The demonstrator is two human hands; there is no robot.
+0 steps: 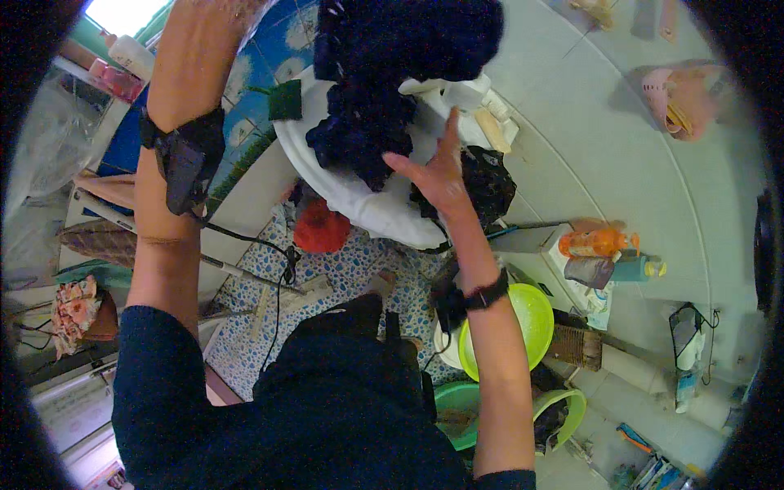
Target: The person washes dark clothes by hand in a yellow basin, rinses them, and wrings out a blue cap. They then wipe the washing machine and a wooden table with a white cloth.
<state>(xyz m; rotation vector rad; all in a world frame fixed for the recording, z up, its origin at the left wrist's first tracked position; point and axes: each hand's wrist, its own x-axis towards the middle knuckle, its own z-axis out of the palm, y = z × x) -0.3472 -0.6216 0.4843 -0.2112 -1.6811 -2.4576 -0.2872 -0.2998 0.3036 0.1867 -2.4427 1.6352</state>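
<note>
A dark navy cloth (367,128) hangs in a bunched length down into a white washbasin (361,208). Its upper part spreads in a broad, dark mass at the top of the view. My right hand (438,177) is over the basin's right side, thumb and index finger spread apart, holding nothing that I can see. The thumb tip comes close to the cloth; whether it touches is unclear. My left forearm reaches up past the top edge, wet near the wrist, and the left hand itself is out of view. Behind my right hand sits a crumpled black plastic bag (490,187).
A green scouring pad (286,100) lies on the basin's left rim. A beige bar-shaped object (493,130) is at the right rim. An orange pump bottle (591,244) stands on a ledge at right. Below are a lime-green basin (542,324) and a red item (321,226) near the patterned floor.
</note>
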